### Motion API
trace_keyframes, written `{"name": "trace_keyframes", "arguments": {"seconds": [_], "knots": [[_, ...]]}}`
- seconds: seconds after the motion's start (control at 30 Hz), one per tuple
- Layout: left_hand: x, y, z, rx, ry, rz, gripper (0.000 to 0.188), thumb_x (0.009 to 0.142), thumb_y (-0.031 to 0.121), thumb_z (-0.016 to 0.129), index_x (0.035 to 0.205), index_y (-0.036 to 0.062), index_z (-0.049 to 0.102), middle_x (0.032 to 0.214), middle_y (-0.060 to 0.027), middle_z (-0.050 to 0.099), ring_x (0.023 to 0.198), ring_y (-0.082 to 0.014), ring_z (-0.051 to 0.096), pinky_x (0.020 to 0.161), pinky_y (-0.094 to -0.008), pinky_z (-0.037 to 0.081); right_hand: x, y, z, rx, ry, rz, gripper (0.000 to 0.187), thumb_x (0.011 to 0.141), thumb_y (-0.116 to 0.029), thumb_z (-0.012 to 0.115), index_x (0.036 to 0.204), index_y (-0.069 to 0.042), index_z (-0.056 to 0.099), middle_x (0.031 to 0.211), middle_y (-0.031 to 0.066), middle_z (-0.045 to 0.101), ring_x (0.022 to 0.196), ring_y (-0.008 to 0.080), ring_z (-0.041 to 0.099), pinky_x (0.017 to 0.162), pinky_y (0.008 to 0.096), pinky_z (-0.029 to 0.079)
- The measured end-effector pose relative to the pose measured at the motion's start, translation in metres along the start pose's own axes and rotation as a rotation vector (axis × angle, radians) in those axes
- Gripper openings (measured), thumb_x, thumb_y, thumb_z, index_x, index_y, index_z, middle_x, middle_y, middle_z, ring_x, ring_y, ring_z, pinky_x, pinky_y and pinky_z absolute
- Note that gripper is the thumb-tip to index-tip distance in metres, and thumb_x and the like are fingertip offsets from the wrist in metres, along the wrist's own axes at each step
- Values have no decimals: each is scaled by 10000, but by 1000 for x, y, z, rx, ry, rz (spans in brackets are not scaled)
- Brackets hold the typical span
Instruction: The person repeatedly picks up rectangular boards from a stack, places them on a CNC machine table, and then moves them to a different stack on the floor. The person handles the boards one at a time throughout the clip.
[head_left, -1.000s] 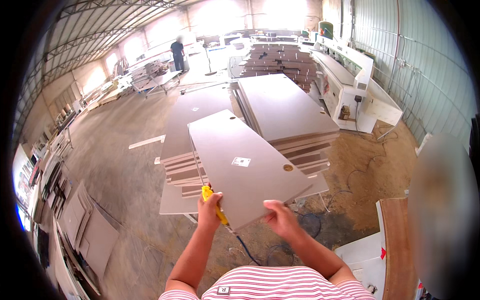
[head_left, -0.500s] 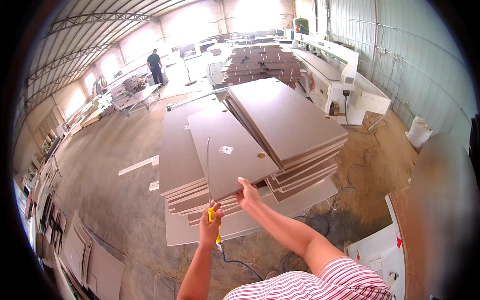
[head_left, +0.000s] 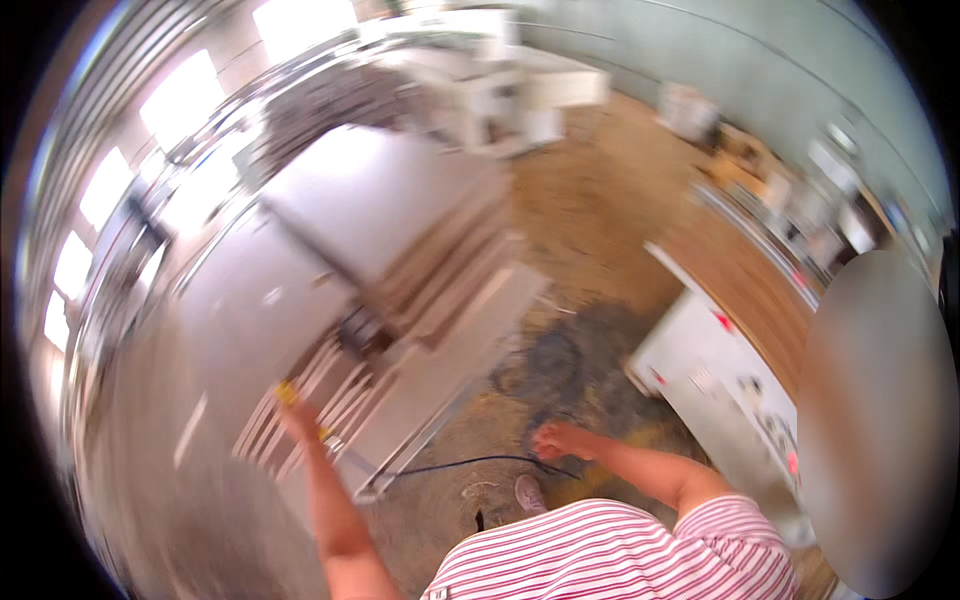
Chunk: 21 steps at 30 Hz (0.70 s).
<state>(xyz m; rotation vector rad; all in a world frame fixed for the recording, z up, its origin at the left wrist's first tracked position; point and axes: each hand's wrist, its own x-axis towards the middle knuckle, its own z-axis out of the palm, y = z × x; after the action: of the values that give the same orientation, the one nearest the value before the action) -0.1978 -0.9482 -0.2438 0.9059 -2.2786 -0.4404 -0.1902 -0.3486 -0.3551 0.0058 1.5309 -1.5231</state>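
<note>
My left hand point(head_left: 298, 418) is wrapped round a yellow air blow gun point(head_left: 287, 392), beside the near edge of the left stack of brown-grey panels point(head_left: 235, 310). A dark hose point(head_left: 460, 461) runs from the gun toward the right. My right hand point(head_left: 565, 441) is off the panels, held over the floor with its fingers curled in. It hangs near the hose, and I see nothing in it. The right stack of panels point(head_left: 375, 205) rises higher than the left one. Motion blur hides the gun's thin nozzle.
Both stacks rest on a larger pale board point(head_left: 440, 385). To the right stands a white cabinet-like bench point(head_left: 690, 370) with a wood-coloured top point(head_left: 735, 255). Hose coils point(head_left: 545, 365) lie on the dusty floor. A white sack point(head_left: 687, 110) stands by the wall.
My view has swung to the right, so the stacks now sit farther left. My right hand has let go of the panel and moved away to the right. The blow gun stays in my left hand.
</note>
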Motion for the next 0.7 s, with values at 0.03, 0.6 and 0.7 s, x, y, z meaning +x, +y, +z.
{"name": "trace_keyframes", "arguments": {"seconds": [0.03, 0.6, 0.7], "knots": [[12, 32, 12, 132, 33, 60, 336, 989, 265, 539, 1227, 40, 614, 1041, -128, 670, 868, -253, 639, 736, -422, 487, -39, 55, -34, 52, 173, 33, 309, 972, -298, 570, 1159, -53, 561, 1044, 136, 656, 881, 233, 673, 818, 347, 560], [-636, 432, -96, -160, -2214, 2108, 385, 947, 265, 623, 1235, 19, 551, 1013, -167, 684, 880, -343, 682, 758, -395, 541, -366, 448, 122, 867, 1494, 449, 253, 864, -256, 589, 999, -83, 716, 889, 119, 729, 775, 235, 718, 716, 358, 573], [-706, 447, -137, 11, -2334, 2376, 371, 941, 246, 628, 1219, 14, 546, 1101, -177, 681, 949, -395, 667, 784, -414, 544, -369, 473, 199, 1092, 1675, 427, 255, 868, -260, 608, 985, -55, 706, 886, 126, 723, 758, 240, 717, 711, 360, 568]]}}
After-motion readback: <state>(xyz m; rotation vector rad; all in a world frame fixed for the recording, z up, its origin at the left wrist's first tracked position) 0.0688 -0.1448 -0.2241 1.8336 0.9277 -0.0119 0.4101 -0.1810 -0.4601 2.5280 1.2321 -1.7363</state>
